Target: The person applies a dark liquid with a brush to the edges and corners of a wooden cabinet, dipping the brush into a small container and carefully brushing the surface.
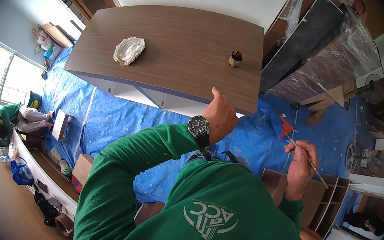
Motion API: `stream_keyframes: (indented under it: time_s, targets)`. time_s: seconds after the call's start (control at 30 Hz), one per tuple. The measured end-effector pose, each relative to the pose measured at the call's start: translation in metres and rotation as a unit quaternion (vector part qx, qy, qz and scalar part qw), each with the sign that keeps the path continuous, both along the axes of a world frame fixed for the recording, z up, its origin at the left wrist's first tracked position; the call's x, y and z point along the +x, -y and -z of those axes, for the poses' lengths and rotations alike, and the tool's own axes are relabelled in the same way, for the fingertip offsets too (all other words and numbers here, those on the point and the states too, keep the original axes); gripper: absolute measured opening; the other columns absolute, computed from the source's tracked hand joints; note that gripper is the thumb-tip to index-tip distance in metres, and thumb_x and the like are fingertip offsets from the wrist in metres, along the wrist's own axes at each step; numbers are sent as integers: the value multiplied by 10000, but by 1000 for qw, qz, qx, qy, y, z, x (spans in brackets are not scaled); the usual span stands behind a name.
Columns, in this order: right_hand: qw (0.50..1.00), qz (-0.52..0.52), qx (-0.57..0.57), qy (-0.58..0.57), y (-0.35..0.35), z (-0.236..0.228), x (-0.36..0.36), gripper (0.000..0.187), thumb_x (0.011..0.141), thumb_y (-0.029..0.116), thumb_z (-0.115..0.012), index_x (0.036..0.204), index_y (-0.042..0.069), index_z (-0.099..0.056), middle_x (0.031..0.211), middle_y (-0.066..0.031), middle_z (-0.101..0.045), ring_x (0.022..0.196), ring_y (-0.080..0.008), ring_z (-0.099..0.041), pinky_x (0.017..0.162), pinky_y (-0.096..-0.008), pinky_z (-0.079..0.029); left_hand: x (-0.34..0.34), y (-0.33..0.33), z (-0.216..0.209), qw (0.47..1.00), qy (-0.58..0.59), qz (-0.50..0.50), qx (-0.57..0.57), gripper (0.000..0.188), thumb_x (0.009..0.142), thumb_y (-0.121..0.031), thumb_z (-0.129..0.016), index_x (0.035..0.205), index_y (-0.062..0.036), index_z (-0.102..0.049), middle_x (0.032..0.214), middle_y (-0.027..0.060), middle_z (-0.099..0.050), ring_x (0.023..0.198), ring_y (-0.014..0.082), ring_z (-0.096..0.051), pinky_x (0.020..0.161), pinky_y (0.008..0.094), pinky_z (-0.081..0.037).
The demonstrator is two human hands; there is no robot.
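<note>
Toward the lower right of the frame, the wearer's right hand (301, 166) pinched a thin, brush-like stick (313, 168) between thumb and fingers; a red piece (284, 127) showed by its upper end, touching or not I couldn't tell. Mid-frame, the left hand (221, 118) was at the front edge of a brown-topped cabinet (178, 49), thumb raised, fingers hidden, its grip unclear. Touch-up work on that cabinet seemed the step in hand; the next move, I judged, called for bringing the stick to the edge or the cup. Beyond stood that small stained cup (235, 59), upper right, and a crumpled white bundle (129, 51), upper left.
</note>
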State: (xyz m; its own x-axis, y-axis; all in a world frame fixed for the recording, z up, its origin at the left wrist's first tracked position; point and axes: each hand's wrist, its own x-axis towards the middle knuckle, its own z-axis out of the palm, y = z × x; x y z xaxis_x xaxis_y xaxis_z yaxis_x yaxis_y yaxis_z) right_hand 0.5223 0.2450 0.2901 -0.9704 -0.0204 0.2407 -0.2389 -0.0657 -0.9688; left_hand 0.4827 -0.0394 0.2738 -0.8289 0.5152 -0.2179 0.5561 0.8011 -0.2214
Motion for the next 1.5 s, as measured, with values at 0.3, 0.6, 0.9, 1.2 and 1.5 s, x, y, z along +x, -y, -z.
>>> stream_keyframes:
  time_s: [0.3, 0.6, 0.9, 1.2, 1.5]
  targets:
    - [997, 82, 13, 5, -112, 4, 46, 144, 937, -9, -605, 1073, -54, -625, 935, -180, -668, 827, -240, -652, 795, -367, -528, 16, -35, 110, 982, 21, -80, 167, 282, 859, -381, -727, 753, -120, -738, 759, 76, -713, 797, 273, -677, 771, 415, -483]
    - [972, 195, -57, 115, -208, 37, 100, 187, 958, 76, -646, 1086, -58, -626, 886, -162, -691, 800, -232, -655, 790, -373, -556, 306, -36, 449, 745, 372, -470, 292, 661, 974, -630, -494, 962, -25, -759, 901, 268, -716, 825, 390, -717, 725, 514, -529]
    - [996, 4, -6, 91, -123, 22, 20, 172, 974, 93, -622, 1087, -36, -613, 906, -141, -671, 833, -215, -639, 789, -370, -541, 364, -24, 399, 448, 334, -720, 411, 537, 926, -536, -638, 887, -15, -765, 778, 137, -728, 741, 260, -736, 566, 435, -533]
    - [983, -155, 16, 101, 84, 23, -22, 125, 983, 24, -557, 1063, -46, -622, 895, -143, -660, 793, -212, -631, 756, -358, -550, 305, 64, 380, 395, 179, -754, 493, 574, 921, -518, -662, 1177, -7, -715, 1125, 212, -725, 886, 313, -735, 764, 410, -592]
    - [928, -352, 45, 117, 317, 34, -14, 124, 983, 28, -592, 1058, -60, -636, 905, -142, -671, 789, -213, -645, 773, -348, -542, 423, 251, 394, 138, 27, -826, 545, 415, 938, -425, -700, 1067, -31, -718, 860, 97, -702, 719, 198, -674, 543, 369, -518]
